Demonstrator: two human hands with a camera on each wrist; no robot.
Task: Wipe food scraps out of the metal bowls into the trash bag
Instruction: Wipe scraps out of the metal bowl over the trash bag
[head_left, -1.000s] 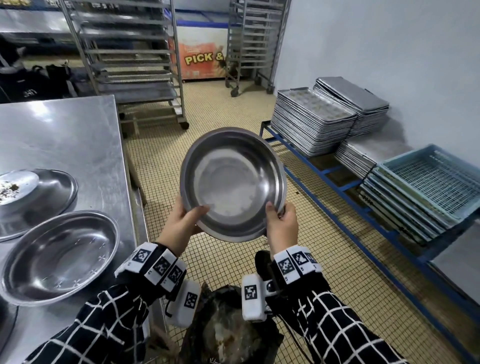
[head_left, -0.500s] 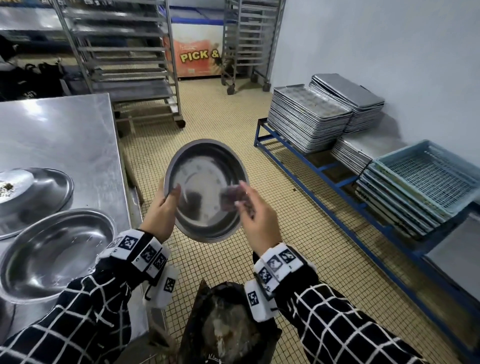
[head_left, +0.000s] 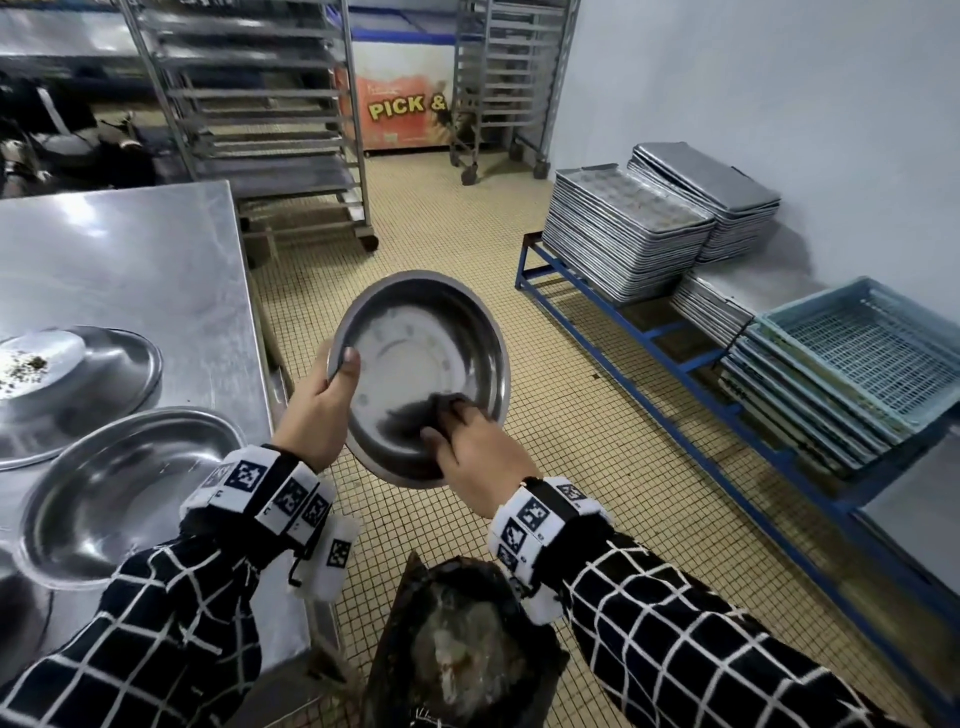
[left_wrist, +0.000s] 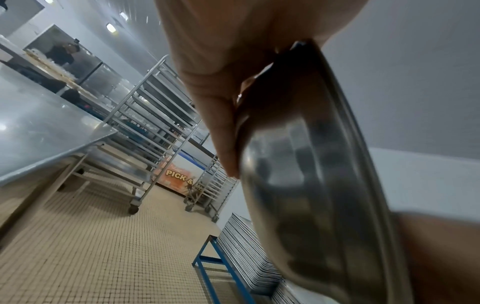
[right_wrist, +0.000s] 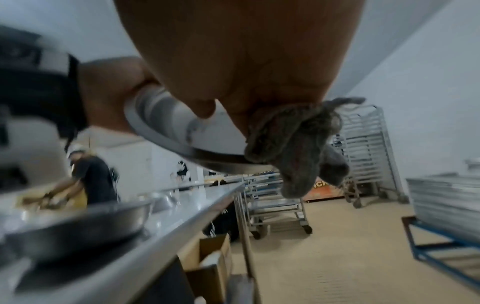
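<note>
Holding the metal bowl (head_left: 423, 358) tipped over the trash bag (head_left: 467, 649), your left hand (head_left: 319, 410) grips only its rim. Your right hand (head_left: 475, 457) pinches a grey cloth (right_wrist: 293, 144) inside. Push too hard and the bowl may slip, or scraps miss the bag.

— Item: metal bowl (head_left: 426, 364). Alteration recorded?
— Two-handed hold replaced by left hand (head_left: 317, 410) alone, thumb hooked over the rim.
— Item: right hand (head_left: 478, 457)?
— Removed from the rim; a grey cloth (head_left: 441, 402) is now pressed against the lower inside wall.
</note>
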